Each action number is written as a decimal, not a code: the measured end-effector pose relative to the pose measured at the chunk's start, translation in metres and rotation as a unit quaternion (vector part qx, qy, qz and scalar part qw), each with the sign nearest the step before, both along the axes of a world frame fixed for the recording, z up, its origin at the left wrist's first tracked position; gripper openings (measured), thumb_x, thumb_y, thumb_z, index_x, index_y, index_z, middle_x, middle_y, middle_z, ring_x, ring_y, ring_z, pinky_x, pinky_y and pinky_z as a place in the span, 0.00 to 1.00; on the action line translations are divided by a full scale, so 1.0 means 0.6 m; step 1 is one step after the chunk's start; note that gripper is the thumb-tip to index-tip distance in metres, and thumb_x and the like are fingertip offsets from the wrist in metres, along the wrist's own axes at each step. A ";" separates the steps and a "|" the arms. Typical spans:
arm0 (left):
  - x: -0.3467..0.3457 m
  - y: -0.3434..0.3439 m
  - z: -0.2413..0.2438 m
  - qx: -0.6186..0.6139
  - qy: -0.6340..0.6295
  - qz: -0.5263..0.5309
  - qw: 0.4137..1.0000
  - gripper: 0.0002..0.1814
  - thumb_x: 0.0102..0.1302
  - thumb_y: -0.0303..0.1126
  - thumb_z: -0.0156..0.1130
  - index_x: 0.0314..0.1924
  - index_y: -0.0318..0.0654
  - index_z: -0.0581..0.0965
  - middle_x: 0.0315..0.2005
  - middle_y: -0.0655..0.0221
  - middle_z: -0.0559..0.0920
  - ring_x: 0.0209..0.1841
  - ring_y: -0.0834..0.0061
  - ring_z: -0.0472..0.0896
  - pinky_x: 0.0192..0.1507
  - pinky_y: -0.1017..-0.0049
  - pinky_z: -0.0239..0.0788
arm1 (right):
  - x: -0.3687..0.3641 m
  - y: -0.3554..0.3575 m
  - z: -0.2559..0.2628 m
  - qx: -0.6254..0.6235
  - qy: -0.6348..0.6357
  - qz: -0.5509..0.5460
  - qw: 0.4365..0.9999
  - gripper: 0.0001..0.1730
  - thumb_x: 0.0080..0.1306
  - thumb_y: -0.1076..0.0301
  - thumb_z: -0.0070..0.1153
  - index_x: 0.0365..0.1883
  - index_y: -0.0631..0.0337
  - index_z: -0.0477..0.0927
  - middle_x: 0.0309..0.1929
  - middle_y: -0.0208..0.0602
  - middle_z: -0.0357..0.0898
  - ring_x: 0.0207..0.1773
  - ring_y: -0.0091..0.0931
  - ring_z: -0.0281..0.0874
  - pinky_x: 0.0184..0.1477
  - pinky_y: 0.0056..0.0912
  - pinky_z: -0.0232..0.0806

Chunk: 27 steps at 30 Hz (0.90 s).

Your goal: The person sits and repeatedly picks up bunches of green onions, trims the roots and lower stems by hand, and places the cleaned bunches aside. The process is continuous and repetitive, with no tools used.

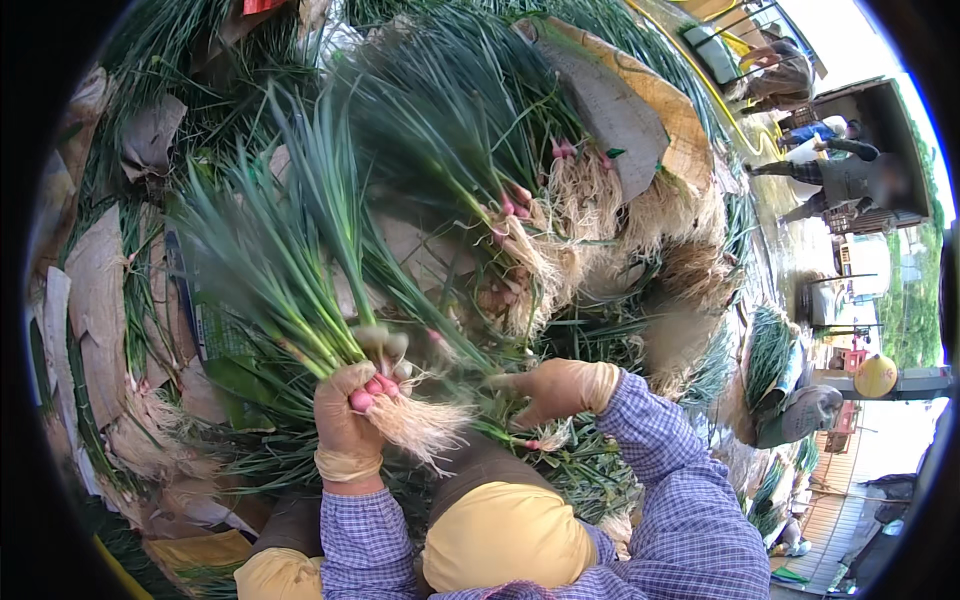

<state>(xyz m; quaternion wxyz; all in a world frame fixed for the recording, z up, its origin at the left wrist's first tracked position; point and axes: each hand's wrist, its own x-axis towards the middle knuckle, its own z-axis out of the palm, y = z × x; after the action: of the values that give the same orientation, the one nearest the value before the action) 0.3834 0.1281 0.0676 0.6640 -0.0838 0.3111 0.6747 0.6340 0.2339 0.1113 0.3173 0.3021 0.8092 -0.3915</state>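
My left hand, in a tan glove, grips a bunch of green onions just above their pink bulbs. The pale roots hang out to the right, and the long green leaves fan up and left. To the right, my gloved right hand reaches leftward with its fingers apart. Its fingertips are blurred near some green leaves, and I see nothing plainly held. Just below it lies a small green onion with a pink bulb. Beyond both hands, a large heap of green onions lies with its roots toward the right.
Sacking partly covers the heap. More green onions lie on cardboard-like sheets at left. My yellow-covered knee is below the hands. At the right, people stand on wet ground near a yellow hose.
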 end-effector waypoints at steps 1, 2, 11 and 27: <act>0.001 -0.003 -0.003 -0.004 -0.028 0.008 1.000 0.11 0.55 0.29 0.57 0.38 0.33 0.75 0.32 0.56 0.79 0.33 0.65 0.79 0.34 0.67 0.75 | -0.004 0.009 0.023 0.062 0.040 0.012 0.997 0.39 0.59 0.50 0.59 0.67 0.48 0.61 0.38 0.43 0.82 0.38 0.34 0.82 0.46 0.38 0.73; 0.007 0.007 -0.005 0.041 -0.027 0.027 0.998 0.15 0.56 0.30 0.57 0.43 0.31 0.76 0.35 0.54 0.80 0.35 0.65 0.80 0.38 0.65 0.76 | -0.009 0.034 0.054 0.020 -0.019 -0.142 0.989 0.37 0.60 0.50 0.59 0.66 0.50 0.63 0.40 0.46 0.81 0.41 0.38 0.81 0.47 0.39 0.72; 0.047 0.035 -0.019 0.047 -0.125 -0.049 0.990 0.16 0.59 0.28 0.57 0.47 0.30 0.75 0.30 0.62 0.80 0.35 0.66 0.79 0.43 0.62 0.73 | -0.102 0.125 0.015 0.360 0.127 -0.349 0.856 0.11 0.64 0.63 0.56 0.41 0.59 0.78 0.24 0.44 0.78 0.27 0.32 0.78 0.33 0.33 0.70; 0.081 0.049 0.000 0.109 -0.094 -0.022 0.989 0.11 0.55 0.28 0.59 0.38 0.35 0.74 0.35 0.61 0.78 0.40 0.65 0.76 0.51 0.60 0.69 | -0.122 0.038 -0.168 0.205 0.266 -0.209 0.918 0.22 0.67 0.49 0.48 0.33 0.62 0.77 0.27 0.47 0.79 0.31 0.38 0.79 0.33 0.38 0.68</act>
<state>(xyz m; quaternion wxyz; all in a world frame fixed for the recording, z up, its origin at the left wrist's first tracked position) 0.4318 0.1577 0.0675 0.7105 -0.0671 0.1732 0.6787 0.5610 0.2565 0.0105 -0.0676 0.4073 0.8446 -0.3408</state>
